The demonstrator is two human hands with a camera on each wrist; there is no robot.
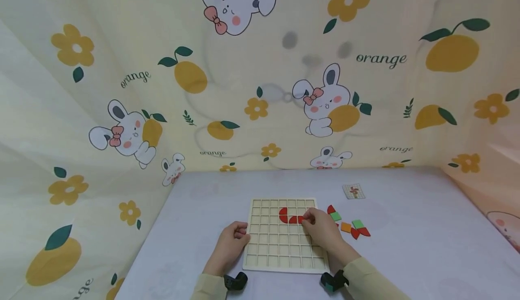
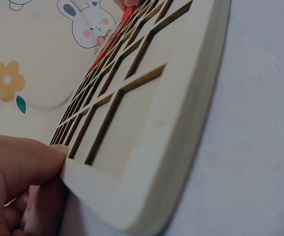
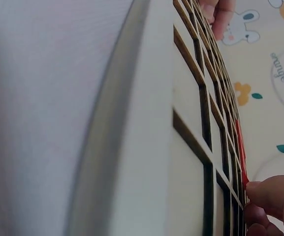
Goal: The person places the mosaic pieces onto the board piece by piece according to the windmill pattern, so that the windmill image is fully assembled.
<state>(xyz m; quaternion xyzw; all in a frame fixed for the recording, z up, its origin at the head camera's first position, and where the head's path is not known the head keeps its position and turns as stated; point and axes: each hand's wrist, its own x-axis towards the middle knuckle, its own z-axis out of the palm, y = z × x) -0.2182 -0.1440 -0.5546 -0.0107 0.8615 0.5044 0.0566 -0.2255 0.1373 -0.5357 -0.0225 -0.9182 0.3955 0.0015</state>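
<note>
A wooden grid board (image 1: 280, 248) lies on the table, with several red quarter-round tiles (image 1: 283, 218) in cells of its upper middle. At its left edge my left hand (image 1: 230, 243) grips the board; in the left wrist view the thumb (image 2: 48, 160) lies on the rim and the other fingers curl beside it. My right hand (image 1: 324, 230) pinches a red tile (image 1: 300, 219) with thumb and fingertips, at a cell right of the other red ones. The right wrist view shows the right thumb (image 3: 267, 194) against red, though that tile is mostly hidden.
Right of the board lie loose tiles: green (image 1: 358, 224), orange (image 1: 345, 227) and red (image 1: 364, 232), some partly behind the right hand. A small pattern card (image 1: 354, 191) lies farther back. A printed curtain (image 1: 252, 74) hangs behind the table (image 1: 410, 227).
</note>
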